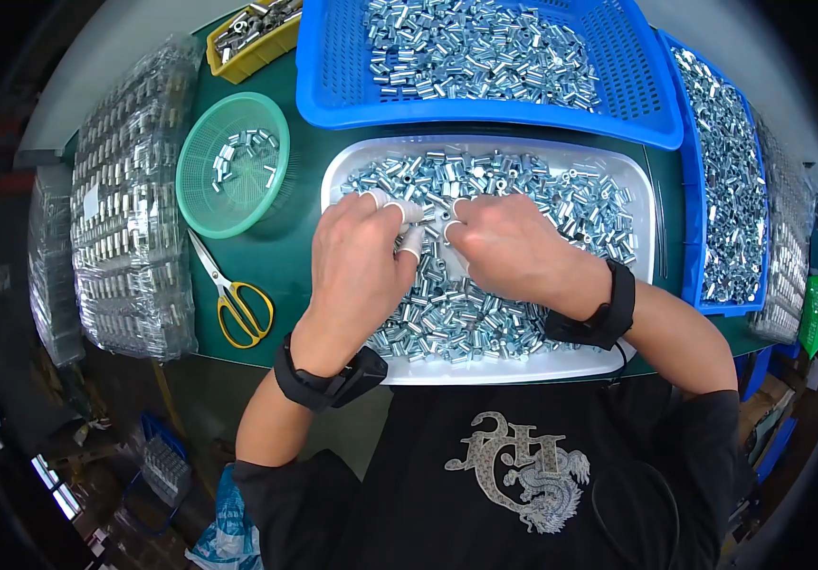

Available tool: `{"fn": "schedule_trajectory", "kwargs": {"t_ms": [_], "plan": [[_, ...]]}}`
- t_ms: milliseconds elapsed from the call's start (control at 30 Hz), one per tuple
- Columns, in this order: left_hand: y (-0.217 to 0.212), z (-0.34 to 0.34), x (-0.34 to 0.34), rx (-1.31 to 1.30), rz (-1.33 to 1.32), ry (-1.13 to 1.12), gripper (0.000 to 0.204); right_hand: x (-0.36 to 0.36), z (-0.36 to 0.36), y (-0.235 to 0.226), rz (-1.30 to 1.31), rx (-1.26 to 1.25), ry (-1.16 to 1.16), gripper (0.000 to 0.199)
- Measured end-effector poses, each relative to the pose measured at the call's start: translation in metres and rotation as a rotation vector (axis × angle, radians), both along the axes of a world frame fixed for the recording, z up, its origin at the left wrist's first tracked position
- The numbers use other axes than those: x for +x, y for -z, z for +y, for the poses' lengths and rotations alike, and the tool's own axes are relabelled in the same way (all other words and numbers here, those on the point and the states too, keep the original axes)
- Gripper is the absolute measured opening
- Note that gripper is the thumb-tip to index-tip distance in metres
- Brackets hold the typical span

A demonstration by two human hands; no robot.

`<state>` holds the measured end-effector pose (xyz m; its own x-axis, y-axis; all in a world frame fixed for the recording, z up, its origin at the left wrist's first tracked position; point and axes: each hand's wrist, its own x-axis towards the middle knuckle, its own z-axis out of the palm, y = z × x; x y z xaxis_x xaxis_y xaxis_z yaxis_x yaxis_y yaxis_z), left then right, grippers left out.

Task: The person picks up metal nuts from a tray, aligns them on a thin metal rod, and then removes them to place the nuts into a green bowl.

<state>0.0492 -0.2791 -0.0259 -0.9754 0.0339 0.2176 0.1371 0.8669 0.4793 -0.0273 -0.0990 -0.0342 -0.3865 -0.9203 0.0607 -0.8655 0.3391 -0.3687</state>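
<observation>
Both hands are over a white tray [513,376] heaped with small shiny metal cylinders [471,328], like sleeves or long nuts. My left hand [357,261] is closed, its thumb and fingers drawn together above the pile; white finger cots cover its fingertips. Facing it, my right hand [509,242] is also closed, fingers curled down to the cylinders, with white cots on the visible fingertips. A narrow gap separates the two hands. Whatever either one grips is hidden by the fingers or lost among the parts. Black bands circle both wrists.
A blue basket [361,117] of cylinders stands behind the tray, another blue bin [692,190] to the right. On the left are a green basket [189,180] with a few parts, yellow-handled scissors [238,309], a yellow bin [266,52] and plastic-wrapped packs [133,218].
</observation>
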Motion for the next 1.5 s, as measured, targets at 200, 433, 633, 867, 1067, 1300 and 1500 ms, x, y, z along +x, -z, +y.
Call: {"fn": "schedule_trajectory", "kwargs": {"t_ms": [200, 433, 633, 867, 1067, 1300, 1500], "plan": [[-0.001, 0.005, -0.009, -0.007, -0.036, 0.011, 0.017, 0.017, 0.016, -0.001, -0.020, 0.049, 0.067, 0.008], [0.001, 0.008, -0.015, -0.039, -0.098, 0.035, 0.018, 0.020, 0.029, 0.001, -0.074, -0.067, 0.147, 0.007], [0.006, 0.016, -0.016, -0.024, -0.139, 0.077, 0.021, 0.023, 0.045, -0.013, -0.168, -0.229, 0.246, 0.008], [-0.038, 0.050, 0.001, 0.284, -0.010, 0.244, 0.022, 0.033, 0.079, -0.040, -0.702, -0.587, 0.500, 0.024], [-0.062, 0.070, 0.003, 0.446, -0.043, 0.390, 0.022, 0.047, 0.101, -0.045, -0.892, -0.709, 0.467, 0.022], [-0.057, 0.075, 0.010, 0.605, -0.175, 0.388, 0.021, 0.054, 0.117, -0.042, -1.164, -0.754, 0.440, 0.023], [-0.049, 0.076, 0.013, 0.698, -0.290, 0.421, 0.021, 0.047, 0.124, -0.042, -1.286, -0.615, 0.421, 0.022]]}}
